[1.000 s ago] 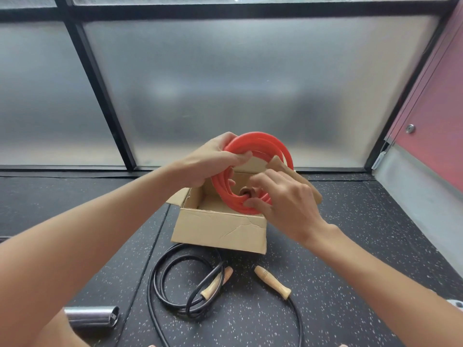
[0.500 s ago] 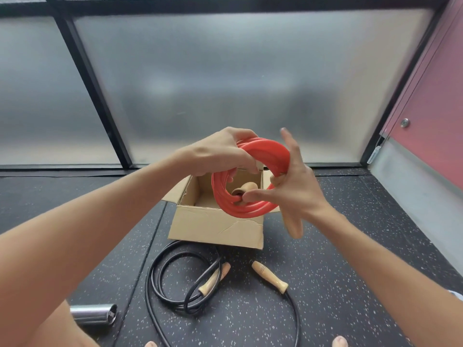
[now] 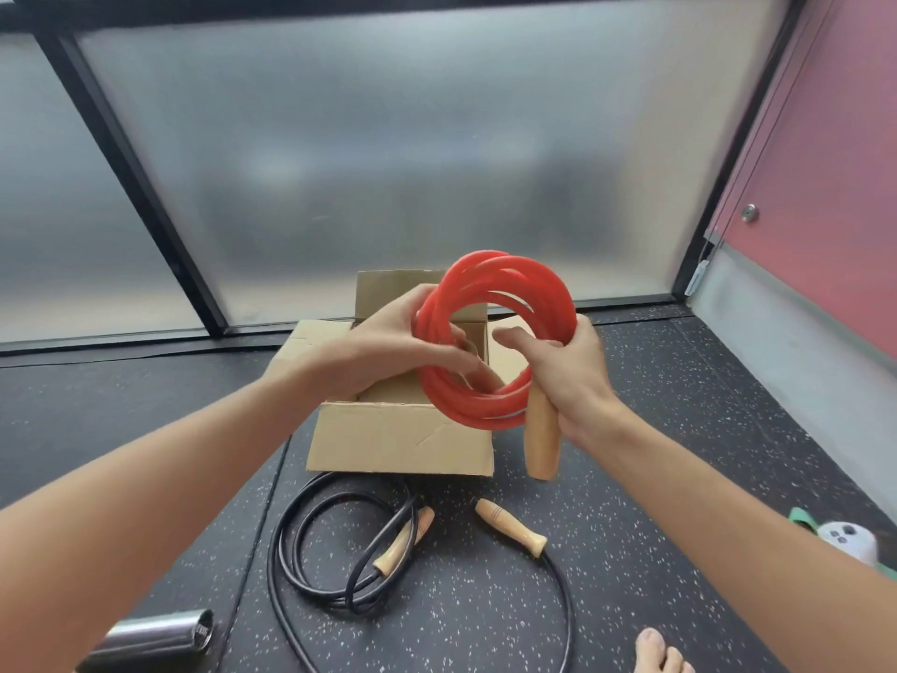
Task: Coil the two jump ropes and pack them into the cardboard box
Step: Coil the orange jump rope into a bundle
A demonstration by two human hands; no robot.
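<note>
A person held the coiled red jump rope (image 3: pixel 543 293) upright just above the open cardboard box (image 3: pixel 398 439), left hand (image 3: pixel 388 352) curled round its left loops, right hand (image 3: pixel 568 376) gripping the other side and one wooden handle (image 3: pixel 542 439). The black jump rope (image 3: pixel 361 595) lay loose on the floor (image 3: pixel 655 429) — not yet packed. A slackened grip could let the springy loops burst open short of the box.

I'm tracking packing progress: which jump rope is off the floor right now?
The red jump rope, coiled and held by the left hand and right hand above the cardboard box. The black jump rope lies loose on the floor.
</note>
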